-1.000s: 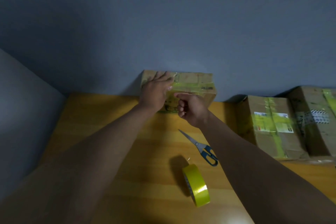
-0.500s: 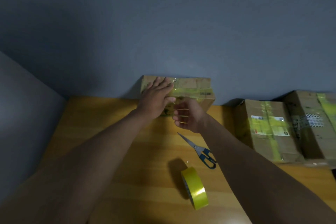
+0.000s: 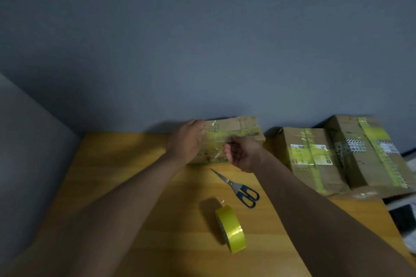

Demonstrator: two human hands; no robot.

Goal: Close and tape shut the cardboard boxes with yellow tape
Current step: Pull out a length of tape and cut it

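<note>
Left hand covers left end of cardboard box; fingertips motion-blurred. Right hand hides box front lower right; can't tell if thumb pinches tape. Far-right taped box blurred, labels unreadable. Dark and white items at right edge cut off, unidentifiable. Table near edge out of frame.

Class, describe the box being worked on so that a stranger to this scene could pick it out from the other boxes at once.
Start at the wooden table and follow its far edge along the grey wall. The cardboard box there stands alone, left of two taped boxes that sit side by side at the right edge. It is the only one with hands on it: the left hand lies against its left end, the right hand at its front.
</note>
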